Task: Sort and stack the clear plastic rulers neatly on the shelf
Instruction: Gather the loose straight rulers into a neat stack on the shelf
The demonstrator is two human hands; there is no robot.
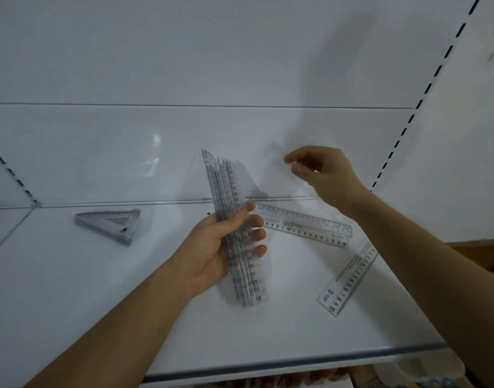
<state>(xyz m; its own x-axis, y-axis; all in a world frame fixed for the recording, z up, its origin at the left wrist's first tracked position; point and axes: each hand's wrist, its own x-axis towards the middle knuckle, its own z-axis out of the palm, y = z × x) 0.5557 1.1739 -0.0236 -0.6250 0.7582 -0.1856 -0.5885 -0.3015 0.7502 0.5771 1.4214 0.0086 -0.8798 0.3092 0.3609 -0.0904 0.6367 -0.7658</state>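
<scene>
At far left on the white shelf (pixel 72 289) lies a stack of clear set squares (pixel 108 224). The left hand (pixel 212 247) grips a fanned bundle of clear rulers (pixel 234 228), fingers curled round its middle, held above the shelf. Just right of it, two rulers (pixel 304 225) lie crossed on the shelf, another ruler (pixel 349 278) nearer the front. The right hand (pixel 321 175) pinches a blurred clear ruler (pixel 279 155) (edges barely visible), fingers curled, above those two.
</scene>
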